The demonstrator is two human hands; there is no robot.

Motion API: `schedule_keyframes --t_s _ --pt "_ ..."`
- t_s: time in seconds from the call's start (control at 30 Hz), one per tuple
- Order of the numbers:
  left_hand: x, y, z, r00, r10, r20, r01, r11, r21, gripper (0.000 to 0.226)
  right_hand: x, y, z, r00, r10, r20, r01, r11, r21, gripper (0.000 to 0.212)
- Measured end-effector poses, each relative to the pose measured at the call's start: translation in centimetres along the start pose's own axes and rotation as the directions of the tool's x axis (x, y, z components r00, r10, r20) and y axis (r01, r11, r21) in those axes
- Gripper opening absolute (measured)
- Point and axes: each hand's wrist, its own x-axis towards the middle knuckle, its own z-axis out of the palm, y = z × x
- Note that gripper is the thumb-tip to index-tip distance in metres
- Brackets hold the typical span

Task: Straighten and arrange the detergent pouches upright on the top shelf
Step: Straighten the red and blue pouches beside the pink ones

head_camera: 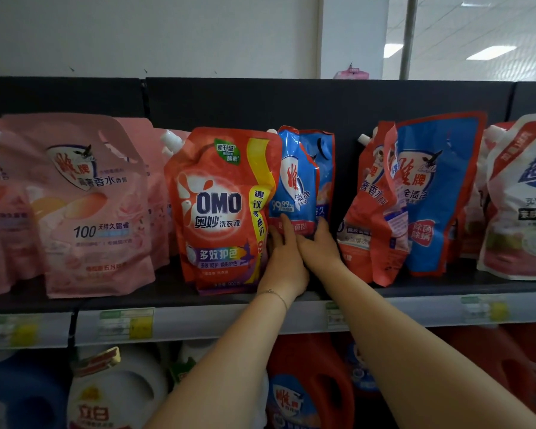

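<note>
A blue detergent pouch (296,181) stands creased and twisted on the top shelf (121,300), with a second blue pouch (325,168) right behind it. My left hand (283,253) grips its lower left edge, one finger lying up the front. On the lower right side my right hand (319,244) holds the same pouch. A red OMO pouch (220,209) stands upright just to the left, touching it. To the right, across a gap, a red pouch (373,209) and a blue-and-red pouch (430,193) lean crookedly.
Pink pouches (90,205) fill the shelf's left part and a white pouch (520,199) stands at far right. A dark back panel (260,100) closes the shelf behind. Price labels (126,323) line the front rail. Large detergent bottles (307,385) sit on the shelf below.
</note>
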Motion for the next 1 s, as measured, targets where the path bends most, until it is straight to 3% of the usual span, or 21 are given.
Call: schedule_keyframes --t_s 0.2,0.33,0.4,0.43,0.57,0.67,0.83,0.93,1.0 --pt "0.3 -0.9 -0.3 0.995 0.072 0.072 -0.062 0.989 -0.134 0.09 -1.4 -0.9 -0.3 0.986 -0.096 -0.14 0.067 0.979 -0.195 0.042" --pt "0.7 -1.1 0.1 0.995 0.076 0.059 -0.075 0.997 -0.018 0.088 -2.1 -2.0 -0.3 0.955 -0.258 -0.146 0.187 0.908 -0.375 0.023" --pt "0.7 -1.1 0.3 0.995 0.098 0.034 -0.099 0.995 0.022 0.087 -2.0 -2.1 -0.1 0.927 -0.358 -0.112 0.286 0.869 -0.405 0.025" --pt "0.7 -1.0 0.3 0.995 0.096 0.015 -0.096 0.995 -0.03 0.089 -1.7 -2.2 -0.1 0.925 -0.366 -0.1 0.305 0.873 -0.38 0.038" --pt "0.3 -0.8 0.3 0.997 0.078 -0.024 -0.08 0.991 -0.106 0.106 0.5 -2.5 0.2 0.988 -0.121 -0.101 0.103 0.981 -0.166 0.097" --pt "0.2 -0.7 0.3 0.998 0.06 -0.034 -0.062 0.995 -0.075 0.103 2.7 -1.9 1.2 0.998 0.005 -0.063 -0.006 1.0 -0.009 0.116" --pt "0.2 -0.5 0.4 1.0 0.013 -0.026 -0.014 0.999 -0.032 0.099 1.9 -2.6 1.0 0.99 0.007 -0.139 -0.026 0.991 -0.133 0.088" --pt "-0.1 -0.2 0.1 0.995 0.064 -0.074 -0.08 0.968 -0.238 0.092 1.6 -2.7 0.9 0.975 0.012 -0.22 -0.048 0.986 -0.158 0.074" --pt "-0.3 -0.2 -0.2 0.993 0.079 -0.085 -0.099 0.956 -0.276 0.093 1.2 -2.7 1.2 0.962 -0.005 -0.273 -0.044 0.984 -0.174 0.064"
